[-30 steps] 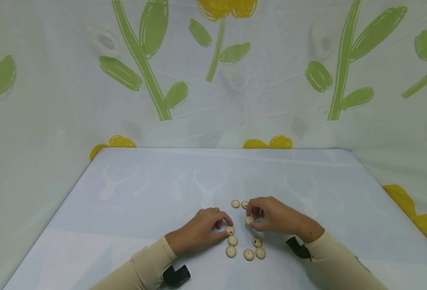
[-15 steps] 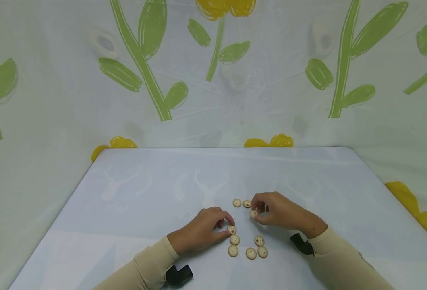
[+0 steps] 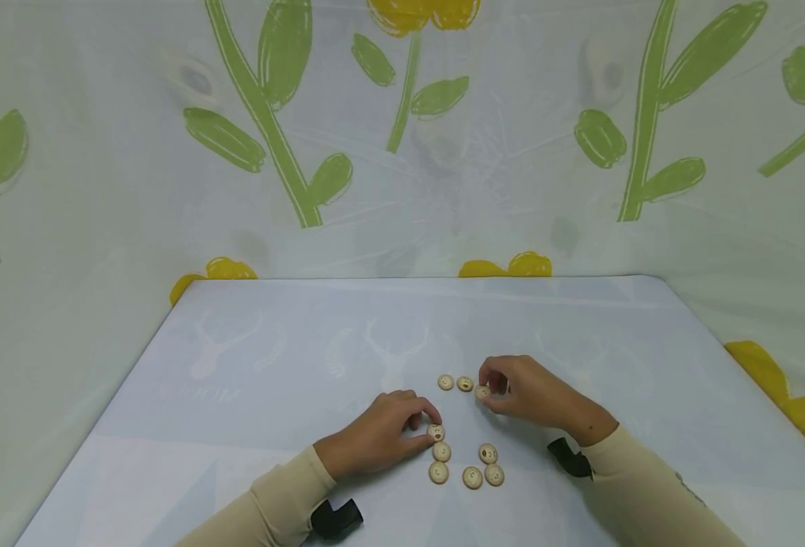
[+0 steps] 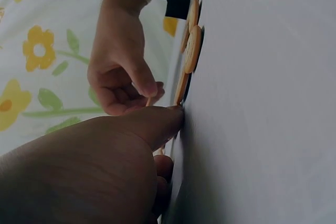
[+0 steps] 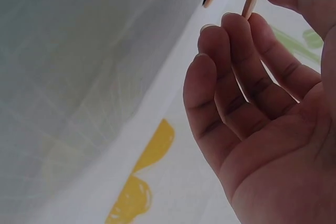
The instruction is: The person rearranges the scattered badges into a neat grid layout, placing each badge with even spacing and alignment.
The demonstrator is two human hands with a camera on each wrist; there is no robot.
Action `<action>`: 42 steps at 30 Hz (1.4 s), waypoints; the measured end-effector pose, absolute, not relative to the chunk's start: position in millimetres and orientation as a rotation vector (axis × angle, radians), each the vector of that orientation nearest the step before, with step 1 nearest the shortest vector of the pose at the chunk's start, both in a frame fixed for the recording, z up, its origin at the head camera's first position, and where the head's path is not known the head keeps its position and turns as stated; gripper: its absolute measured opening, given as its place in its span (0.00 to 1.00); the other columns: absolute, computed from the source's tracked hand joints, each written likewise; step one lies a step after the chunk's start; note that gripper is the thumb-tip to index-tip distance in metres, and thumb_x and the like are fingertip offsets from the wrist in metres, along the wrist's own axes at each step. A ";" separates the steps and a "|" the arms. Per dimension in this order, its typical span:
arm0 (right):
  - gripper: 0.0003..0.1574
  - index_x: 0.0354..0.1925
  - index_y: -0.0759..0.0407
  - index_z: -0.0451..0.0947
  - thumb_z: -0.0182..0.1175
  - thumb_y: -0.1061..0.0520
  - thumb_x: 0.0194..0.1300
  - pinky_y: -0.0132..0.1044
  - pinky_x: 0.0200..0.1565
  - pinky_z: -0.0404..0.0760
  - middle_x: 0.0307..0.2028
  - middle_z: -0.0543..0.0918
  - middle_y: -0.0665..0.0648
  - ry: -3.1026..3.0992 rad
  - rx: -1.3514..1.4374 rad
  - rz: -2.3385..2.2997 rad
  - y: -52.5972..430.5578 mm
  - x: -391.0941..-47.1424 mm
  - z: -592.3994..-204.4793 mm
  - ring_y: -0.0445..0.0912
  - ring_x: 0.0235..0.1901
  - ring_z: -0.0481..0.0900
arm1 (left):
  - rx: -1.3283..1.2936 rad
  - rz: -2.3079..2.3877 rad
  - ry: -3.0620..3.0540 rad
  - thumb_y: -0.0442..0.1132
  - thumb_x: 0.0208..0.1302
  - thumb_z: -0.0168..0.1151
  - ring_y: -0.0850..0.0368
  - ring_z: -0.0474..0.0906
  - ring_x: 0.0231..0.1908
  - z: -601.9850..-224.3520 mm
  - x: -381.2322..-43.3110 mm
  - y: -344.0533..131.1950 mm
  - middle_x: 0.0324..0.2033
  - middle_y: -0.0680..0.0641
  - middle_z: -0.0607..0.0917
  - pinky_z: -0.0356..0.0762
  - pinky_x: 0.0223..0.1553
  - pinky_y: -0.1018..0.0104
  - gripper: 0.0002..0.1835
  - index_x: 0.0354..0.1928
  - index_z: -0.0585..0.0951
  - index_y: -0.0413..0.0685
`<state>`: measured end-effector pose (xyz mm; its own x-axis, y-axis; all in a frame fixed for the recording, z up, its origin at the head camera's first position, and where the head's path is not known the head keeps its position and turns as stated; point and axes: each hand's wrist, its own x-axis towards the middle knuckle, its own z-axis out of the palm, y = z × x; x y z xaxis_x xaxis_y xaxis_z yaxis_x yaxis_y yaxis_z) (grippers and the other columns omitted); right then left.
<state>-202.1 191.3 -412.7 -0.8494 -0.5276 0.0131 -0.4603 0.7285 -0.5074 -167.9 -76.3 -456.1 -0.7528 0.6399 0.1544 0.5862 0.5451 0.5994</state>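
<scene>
Small round wooden discs with faces drawn on them lie on the table. My right hand (image 3: 535, 391) pinches one wooden disc (image 3: 483, 392) between thumb and index finger, at the right end of the far row. In the right wrist view this held disc (image 5: 250, 3) is seen edge-on, the other fingers loosely curled. My left hand (image 3: 375, 437) has thumb and index finger on either side of another disc (image 3: 436, 432), the top one of the left column. Below it sit two more discs, the middle one (image 3: 441, 451) and the bottom one (image 3: 438, 472).
Two discs, one plain-looking (image 3: 446, 382) and one with a dark mouth (image 3: 465, 384), form the far row. Nearer me on the right is a cluster of three discs (image 3: 487, 453). A flower-patterned curtain (image 3: 512, 175) hangs behind the pale table (image 3: 293, 357).
My right hand has carried its disc away from me and slightly right, up to the end of the far row. The left hand has kept its place.
</scene>
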 end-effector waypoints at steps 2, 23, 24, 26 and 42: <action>0.09 0.35 0.50 0.79 0.71 0.57 0.60 0.30 0.32 0.76 0.28 0.77 0.44 2.800 -0.798 -0.773 191.7 -202.5 -412.9 0.40 0.30 0.74 | 1.070 1.000 2.686 0.43 0.64 0.69 0.69 0.66 0.29 -456.4 -168.2 -76.3 0.27 0.60 0.73 0.65 0.34 0.75 0.09 0.46 0.84 0.59; 0.09 0.34 0.52 0.78 0.71 0.58 0.60 0.31 0.29 0.74 0.25 0.75 0.47 2.831 -0.664 -0.734 192.4 -208.7 -415.5 0.41 0.28 0.72 | 1.065 1.005 2.679 0.44 0.64 0.70 0.69 0.66 0.30 -456.2 -169.1 -77.0 0.27 0.59 0.74 0.66 0.34 0.75 0.09 0.46 0.84 0.59; 0.09 0.33 0.52 0.78 0.71 0.58 0.60 0.31 0.29 0.74 0.25 0.75 0.47 2.832 -0.658 -0.733 192.4 -208.8 -415.3 0.41 0.27 0.72 | 1.063 1.007 2.677 0.44 0.64 0.70 0.69 0.66 0.30 -456.1 -169.1 -76.9 0.28 0.59 0.74 0.66 0.34 0.75 0.09 0.46 0.84 0.59; 0.09 0.33 0.53 0.78 0.71 0.59 0.59 0.31 0.29 0.73 0.24 0.75 0.48 2.829 -0.649 -0.740 192.3 -208.9 -414.8 0.41 0.27 0.72 | 1.057 1.009 2.671 0.44 0.64 0.69 0.69 0.66 0.30 -455.8 -169.1 -76.7 0.28 0.59 0.74 0.66 0.33 0.75 0.09 0.46 0.84 0.58; 0.08 0.35 0.55 0.78 0.70 0.59 0.61 0.32 0.30 0.74 0.25 0.76 0.48 2.809 -0.612 -0.735 190.3 -210.5 -417.2 0.41 0.28 0.72 | 1.058 0.985 2.688 0.45 0.64 0.69 0.69 0.67 0.30 -454.3 -167.6 -76.4 0.28 0.60 0.74 0.66 0.33 0.77 0.10 0.47 0.84 0.59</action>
<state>-210.5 190.3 -417.2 -0.9005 -0.4304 -0.0624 -0.3447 0.7938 -0.5012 -167.6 -76.4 -454.3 -0.7563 0.6380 0.1445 0.5803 0.5524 0.5984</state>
